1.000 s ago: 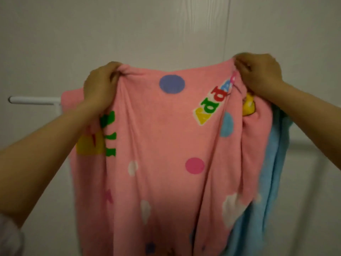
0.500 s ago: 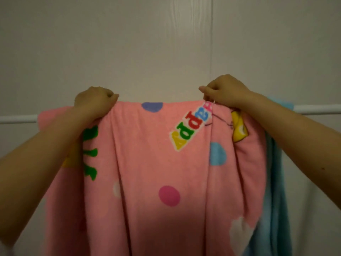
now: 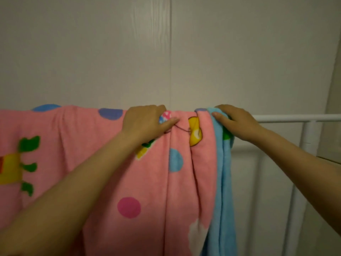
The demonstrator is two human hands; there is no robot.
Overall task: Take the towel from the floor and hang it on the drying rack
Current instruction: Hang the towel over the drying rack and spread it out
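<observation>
A pink towel (image 3: 88, 145) with coloured dots and cartoon prints, backed in light blue (image 3: 221, 172), hangs draped over the top bar of a white drying rack (image 3: 295, 118). My left hand (image 3: 145, 122) lies on the towel's top fold near the middle, fingers curled onto the cloth. My right hand (image 3: 238, 122) presses on the towel's right edge where the blue side folds over the bar. The bar under the towel is hidden.
A pale panelled wall (image 3: 166, 52) stands right behind the rack. The rack's white upright post (image 3: 308, 137) and a lower crossbar (image 3: 258, 146) show at the right, with bare bar beyond my right hand.
The towel went from held up in front of the rack to draped over the top bar. Both hands moved right along the top edge, and the towel spread wider to the left.
</observation>
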